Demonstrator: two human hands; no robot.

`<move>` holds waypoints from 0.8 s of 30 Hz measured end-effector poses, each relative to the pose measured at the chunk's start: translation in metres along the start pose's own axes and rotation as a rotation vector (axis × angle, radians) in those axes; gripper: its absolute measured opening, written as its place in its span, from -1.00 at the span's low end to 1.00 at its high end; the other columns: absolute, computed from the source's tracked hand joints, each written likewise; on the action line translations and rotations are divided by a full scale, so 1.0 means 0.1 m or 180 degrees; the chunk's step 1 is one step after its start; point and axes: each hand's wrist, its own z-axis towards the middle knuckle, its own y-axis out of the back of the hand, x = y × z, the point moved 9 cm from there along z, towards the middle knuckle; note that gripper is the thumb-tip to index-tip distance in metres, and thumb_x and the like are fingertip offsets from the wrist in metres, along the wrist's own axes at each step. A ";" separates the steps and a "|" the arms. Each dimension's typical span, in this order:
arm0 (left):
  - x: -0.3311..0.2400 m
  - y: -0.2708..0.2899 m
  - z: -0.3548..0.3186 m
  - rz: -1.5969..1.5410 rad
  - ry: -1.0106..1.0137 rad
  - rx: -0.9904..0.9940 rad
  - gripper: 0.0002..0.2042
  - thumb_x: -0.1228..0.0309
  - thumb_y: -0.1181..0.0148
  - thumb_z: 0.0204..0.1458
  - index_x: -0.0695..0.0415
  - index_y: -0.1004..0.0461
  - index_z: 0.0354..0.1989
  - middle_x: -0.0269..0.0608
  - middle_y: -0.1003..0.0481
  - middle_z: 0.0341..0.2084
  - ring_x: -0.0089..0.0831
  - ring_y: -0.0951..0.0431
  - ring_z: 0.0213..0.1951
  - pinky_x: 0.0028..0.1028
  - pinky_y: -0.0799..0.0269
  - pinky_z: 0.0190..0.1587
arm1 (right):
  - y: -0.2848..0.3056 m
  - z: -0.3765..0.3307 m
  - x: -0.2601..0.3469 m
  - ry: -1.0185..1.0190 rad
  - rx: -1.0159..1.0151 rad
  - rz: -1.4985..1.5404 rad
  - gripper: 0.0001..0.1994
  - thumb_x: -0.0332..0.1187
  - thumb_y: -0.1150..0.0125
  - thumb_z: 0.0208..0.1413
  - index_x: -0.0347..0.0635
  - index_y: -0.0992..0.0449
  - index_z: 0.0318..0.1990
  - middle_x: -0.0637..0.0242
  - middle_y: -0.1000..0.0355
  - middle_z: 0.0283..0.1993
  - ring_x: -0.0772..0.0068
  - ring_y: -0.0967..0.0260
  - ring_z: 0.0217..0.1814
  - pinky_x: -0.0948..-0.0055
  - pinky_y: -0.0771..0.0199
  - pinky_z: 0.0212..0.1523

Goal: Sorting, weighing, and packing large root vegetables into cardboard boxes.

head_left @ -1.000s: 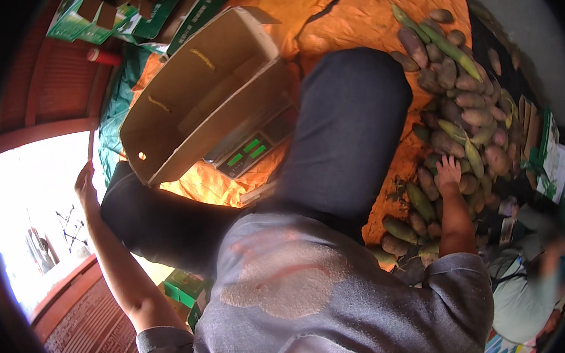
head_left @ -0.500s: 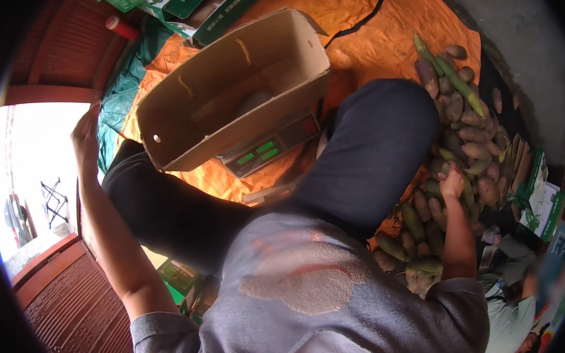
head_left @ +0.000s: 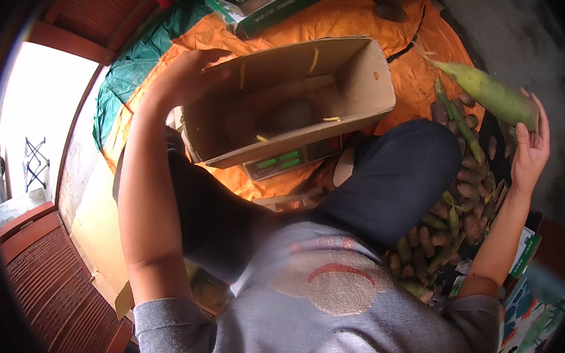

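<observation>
My right hand (head_left: 530, 143) is raised at the right, fingers and thumb closed round the thick end of a long green tapering vegetable (head_left: 494, 91). It resembles an ear of corn in its husk, with a frayed, pale tip pointing left. My left hand (head_left: 192, 77) is over the left corner of an open cardboard box (head_left: 229, 152), fingers stretched out and slightly blurred, holding nothing. I cannot tell whether it touches the box. The box rests on a digital scale (head_left: 280, 162) with green lit displays, in front of my crossed legs. Its shadowy inside shows a dark shape too dim to name.
Right of my knee lies a heap of brownish oval tubers (head_left: 468, 191) mixed with green pieces. An orange tarp (head_left: 344, 27) covers the floor, with a teal tarp (head_left: 137, 75) at its left. Green cartons (head_left: 285, 8) stand far off. A red-brown carved panel (head_left: 57, 300) is at the left.
My right hand has come up from the heap with the green tapering vegetable. From the far left, my left hand has moved right to the box. My view has shifted too.
</observation>
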 end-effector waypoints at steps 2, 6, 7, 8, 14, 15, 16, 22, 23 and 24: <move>-0.17 -0.03 0.02 0.0071 -0.0026 0.0416 -0.60 0.26 -0.13 0.24 0.09 -0.47 0.22 0.12 -0.58 -0.04 0.03 -0.58 0.02 -0.12 -0.48 0.10 | -0.72 0.13 0.41 0.0298 0.0720 0.0331 -0.44 -0.49 -0.28 0.19 -0.40 -0.28 0.33 -0.01 -0.36 0.32 0.21 -0.35 0.33 0.26 -0.31 0.39; -0.02 -0.06 0.04 0.0186 0.0258 0.0461 -0.63 0.27 -0.03 0.31 0.06 -0.45 0.24 0.08 -0.60 -0.05 0.01 -0.57 0.03 -0.13 -0.47 0.11 | -2.35 0.12 0.74 0.0405 0.2095 0.0120 -0.39 -0.57 -0.41 -0.05 -0.20 -0.44 0.23 0.22 -0.50 0.18 0.35 -0.42 0.26 0.33 -0.41 0.26; -0.02 -0.08 0.04 0.0229 0.0152 0.0431 -0.63 0.28 -0.01 0.31 0.06 -0.45 0.24 0.09 -0.60 -0.08 0.02 -0.57 0.01 -0.12 -0.47 0.10 | -2.71 0.06 0.78 0.0653 0.2338 -0.0128 -0.41 -0.50 -0.43 -0.03 -0.19 -0.44 0.23 0.15 -0.52 0.14 0.25 -0.46 0.23 0.30 -0.43 0.23; -0.03 -0.07 0.02 0.0278 0.0064 0.0391 -0.64 0.30 0.00 0.31 0.06 -0.46 0.23 0.09 -0.60 -0.10 0.04 -0.58 -0.01 -0.12 -0.47 0.10 | -3.02 0.00 0.82 0.1280 0.2427 -0.0523 -0.43 -0.39 -0.45 -0.02 -0.22 -0.44 0.20 0.08 -0.51 0.13 0.09 -0.47 0.20 0.24 -0.46 0.19; 0.01 -0.07 0.00 0.0481 -0.0087 0.0449 -0.64 0.43 0.05 0.28 0.07 -0.46 0.23 0.09 -0.61 -0.15 0.05 -0.59 -0.04 -0.12 -0.48 0.08 | -4.66 -0.54 0.57 0.2473 0.3007 -0.1445 -0.63 -0.37 -0.40 -0.04 -0.21 -0.49 -0.05 0.21 -0.52 -0.12 0.17 -0.49 0.00 0.18 -0.62 -0.14; 0.00 -0.08 0.02 0.0350 -0.0060 0.0507 -0.63 0.44 0.04 0.27 0.06 -0.47 0.23 0.09 -0.62 -0.17 0.05 -0.59 -0.05 -0.13 -0.49 0.06 | -4.90 -0.69 0.53 0.2708 0.3049 -0.1772 -0.70 -0.38 -0.36 -0.02 -0.18 -0.48 -0.11 0.17 -0.52 -0.17 0.16 -0.50 -0.05 0.16 -0.62 -0.17; -0.03 -0.11 0.04 0.0227 -0.0040 0.0575 -0.63 0.46 0.03 0.26 0.06 -0.47 0.22 0.09 -0.62 -0.18 0.05 -0.60 -0.07 -0.13 -0.50 0.04 | -5.09 -0.80 0.48 0.2692 0.3079 -0.1669 -0.75 -0.40 -0.32 -0.01 -0.16 -0.47 -0.16 0.16 -0.51 -0.24 0.16 -0.52 -0.10 0.14 -0.62 -0.20; 0.22 -0.19 -0.05 0.0073 0.0059 0.0280 -0.62 0.49 0.02 0.25 0.05 -0.47 0.22 0.13 -0.62 -0.18 0.06 -0.61 -0.08 -0.13 -0.50 0.02 | -4.55 -0.31 0.94 0.1628 0.3022 -0.1091 -0.78 -0.39 -0.28 0.13 -0.26 -0.54 -0.10 0.03 -0.58 -0.11 -0.04 -0.55 0.02 0.04 -0.57 -0.07; 0.26 -0.22 -0.03 0.0010 0.0110 0.0208 -0.63 0.50 0.04 0.26 0.05 -0.47 0.22 0.15 -0.61 -0.16 0.08 -0.60 -0.08 -0.12 -0.50 0.02 | -4.14 -0.14 0.99 0.1589 0.2433 -0.0529 -0.74 -0.41 -0.24 0.16 -0.22 -0.57 -0.01 0.02 -0.57 -0.05 -0.07 -0.54 0.02 0.08 -0.56 -0.05; 0.26 -0.22 -0.06 0.0004 0.0087 0.0225 -0.63 0.50 0.04 0.26 0.05 -0.47 0.22 0.15 -0.61 -0.16 0.08 -0.60 -0.08 -0.12 -0.50 0.02 | -3.67 0.02 1.02 0.1247 0.2097 -0.0315 -0.69 -0.41 -0.25 0.16 -0.17 -0.57 0.08 0.04 -0.58 -0.02 0.05 -0.57 -0.02 0.21 -0.56 -0.03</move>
